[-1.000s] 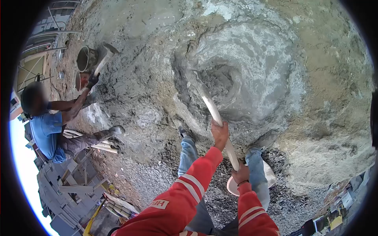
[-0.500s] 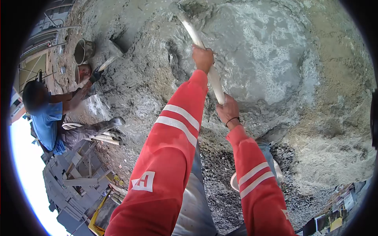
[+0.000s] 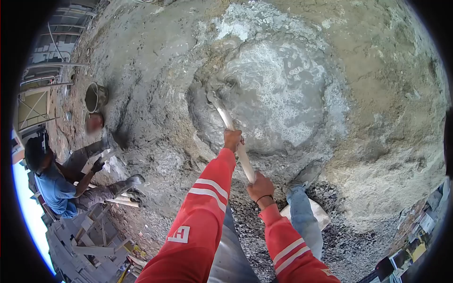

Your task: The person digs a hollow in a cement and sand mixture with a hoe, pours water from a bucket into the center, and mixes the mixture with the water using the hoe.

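Note:
My left hand (image 3: 232,139) is wrapped round the middle of a pale wooden handle of a hoe (image 3: 246,162). Nearer to me, my right hand (image 3: 261,187), with a dark band at the wrist, grips the end of the same handle. The handle slants up and left to a grey, mud-coated neck, and the hoe's blade is hidden in the wet mix. Grey wet cement (image 3: 302,111) with foamy water fills a round hollow around and to the right of the hoe head.
At left a co-worker (image 3: 56,186) in a blue shirt and dark gloves holds a long-handled tool, its head blurred. A bucket (image 3: 96,97) and a reddish container (image 3: 95,122) stand beyond. Gravel (image 3: 250,226) and a pale sack-like thing (image 3: 319,213) lie by my feet.
The hoe and both my hands have come nearer to my body, with the same grip. My view has shifted. The co-worker's tool has been drawn back toward their legs.

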The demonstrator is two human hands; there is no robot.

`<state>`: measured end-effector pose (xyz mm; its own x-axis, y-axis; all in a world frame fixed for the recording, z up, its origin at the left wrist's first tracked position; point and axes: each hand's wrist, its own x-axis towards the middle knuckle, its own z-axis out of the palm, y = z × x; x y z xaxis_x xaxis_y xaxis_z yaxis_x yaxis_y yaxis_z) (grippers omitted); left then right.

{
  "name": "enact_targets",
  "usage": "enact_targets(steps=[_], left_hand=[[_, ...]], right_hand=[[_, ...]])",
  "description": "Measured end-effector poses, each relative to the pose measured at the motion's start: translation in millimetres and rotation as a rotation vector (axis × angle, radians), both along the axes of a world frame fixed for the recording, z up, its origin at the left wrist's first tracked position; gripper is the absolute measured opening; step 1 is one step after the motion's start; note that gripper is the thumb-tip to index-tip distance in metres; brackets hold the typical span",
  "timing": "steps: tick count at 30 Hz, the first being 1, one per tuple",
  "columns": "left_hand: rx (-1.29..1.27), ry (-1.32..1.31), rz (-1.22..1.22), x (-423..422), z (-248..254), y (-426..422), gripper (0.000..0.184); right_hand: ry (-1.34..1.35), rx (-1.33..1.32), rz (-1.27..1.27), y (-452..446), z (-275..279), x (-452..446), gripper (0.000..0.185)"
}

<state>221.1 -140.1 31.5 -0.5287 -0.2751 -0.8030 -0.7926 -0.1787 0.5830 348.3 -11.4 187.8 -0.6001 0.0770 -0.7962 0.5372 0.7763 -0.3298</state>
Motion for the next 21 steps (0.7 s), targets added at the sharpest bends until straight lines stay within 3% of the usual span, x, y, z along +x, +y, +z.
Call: enact_targets(steps=[5, 8, 13, 18, 21], left_hand=[[0.08, -0.031, 0.091, 59, 30, 45, 0.022], [0.072, 0.03, 0.121, 84, 41, 68, 0.04], [0.087, 0.069, 0.178, 98, 67, 107, 0.037], [0.189, 0.063, 0.33, 87, 89, 150, 0.027], [0.098, 0.056, 0.365, 72, 101, 183, 0.016]], right_hand=[[0.037, 0.022, -0.032, 43, 1, 72, 0.034], [0.112, -0.08, -0.11, 67, 3, 100, 0.039], [0.252, -0.056, -0.078, 111, -9, 124, 0.041], [0.146, -0.012, -0.021, 161, -9, 112, 0.042], [0.108, -0.033, 0.07, 197, -15, 97, 0.048]])
